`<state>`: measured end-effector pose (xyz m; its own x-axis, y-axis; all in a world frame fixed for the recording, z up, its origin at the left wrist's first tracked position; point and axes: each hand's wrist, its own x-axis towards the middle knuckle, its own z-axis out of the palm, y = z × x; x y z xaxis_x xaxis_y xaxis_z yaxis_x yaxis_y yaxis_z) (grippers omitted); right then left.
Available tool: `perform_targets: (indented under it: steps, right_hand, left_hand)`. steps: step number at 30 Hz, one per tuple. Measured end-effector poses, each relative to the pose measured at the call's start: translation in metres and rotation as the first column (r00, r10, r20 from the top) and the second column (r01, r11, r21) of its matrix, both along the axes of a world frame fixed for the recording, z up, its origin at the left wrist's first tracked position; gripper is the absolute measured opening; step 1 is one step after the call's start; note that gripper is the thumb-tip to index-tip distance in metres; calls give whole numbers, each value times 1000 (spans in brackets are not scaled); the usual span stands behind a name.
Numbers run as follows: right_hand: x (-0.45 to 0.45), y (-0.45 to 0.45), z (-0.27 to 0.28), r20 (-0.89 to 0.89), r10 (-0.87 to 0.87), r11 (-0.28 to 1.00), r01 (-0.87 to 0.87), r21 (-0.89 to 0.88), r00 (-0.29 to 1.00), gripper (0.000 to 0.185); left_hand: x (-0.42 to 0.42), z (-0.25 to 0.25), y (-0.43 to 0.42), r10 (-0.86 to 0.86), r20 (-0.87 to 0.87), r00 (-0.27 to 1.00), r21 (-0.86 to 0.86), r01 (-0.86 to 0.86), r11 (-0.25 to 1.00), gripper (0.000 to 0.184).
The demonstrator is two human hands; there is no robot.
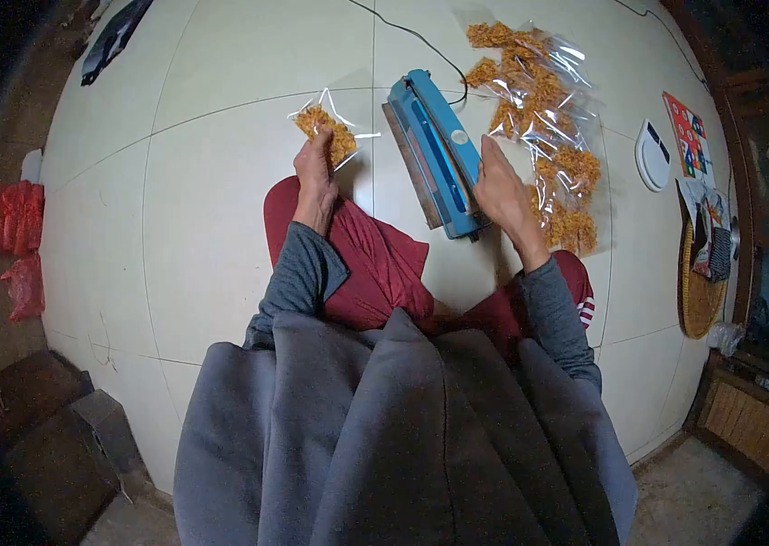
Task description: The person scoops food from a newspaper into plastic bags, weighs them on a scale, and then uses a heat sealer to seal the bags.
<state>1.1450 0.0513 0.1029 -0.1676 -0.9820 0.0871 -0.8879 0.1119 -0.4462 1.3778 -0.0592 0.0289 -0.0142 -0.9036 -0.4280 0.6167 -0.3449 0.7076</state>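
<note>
My left hand [314,177] is closed on a clear plastic bag [330,132] of orange-brown crispy snack, held above the floor left of a blue impulse heat sealer [457,141]. The sealer lies at a slant between my hands, its long arm beside the strip and a round pale spot on the arm. My right hand [504,193] is at the sealer's right side, fingers stretched out and holding nothing; whether it touches the casing is hard to tell. Right of that hand, several clear bags [571,173] of the same snack lie in an overlapping pile.
A black cord [421,41] runs from behind the sealer. At right are a white scale [652,156], a colourful printed sheet [686,132] and a round woven tray [698,305] with packets. Red plastic bags [16,218] lie at far left. My maroon-clad legs [375,264] border the tiled floor.
</note>
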Motion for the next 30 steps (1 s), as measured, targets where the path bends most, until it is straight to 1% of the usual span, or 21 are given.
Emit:
perform_targets:
  steps: [2,3,6,7,10,12,14,15,18,21,24,30]
  right_hand:
    - [0,6,-16,-20,27,1000,-27,12,999,44]
    - [2,8,-17,47,49,998,-47,-28,998,43]
    - [1,8,-34,-21,50,993,-52,-103,999,45]
    - [-2,11,-38,-10,58,992,-59,-114,998,46]
    - [-7,14,-35,30,79,986,-74,-148,996,50]
    - [-9,14,-40,66,98,983,-86,-164,993,53]
    - [-7,14,-41,101,92,987,-77,-144,991,55]
    - [-7,13,-41,117,91,988,-74,-138,989,56]
    - [-9,13,-44,134,112,983,-90,-161,985,57]
    - [-8,13,-44,128,99,984,-78,-157,987,56]
    - [-9,13,-45,144,119,974,-87,-209,982,54]
    - [-8,13,-46,132,88,978,-61,-197,987,51]
  left_hand:
    - [2,-4,-4,23,-22,999,18,-23,1000,21]
    - [3,-5,-3,-12,-52,999,30,13,999,24]
    - [-1,-3,-4,-5,-97,995,21,7,1000,25]
    - [-2,-4,-4,14,-126,992,31,-10,999,26]
    - [-2,1,-3,-48,-170,984,67,60,996,25]
    - [-2,-8,-6,-84,-192,978,58,97,994,25]
    - [-2,-13,-8,-104,-238,966,52,119,992,24]
    - [-2,-12,-8,-90,-243,966,74,111,991,24]
    - [-1,-13,-8,-112,-256,960,63,132,989,24]
    - [-3,-2,-5,-106,-238,965,103,134,986,24]
    - [-4,1,-4,-109,-221,969,123,139,983,24]
    - [-4,4,-2,-105,-198,975,116,130,985,24]
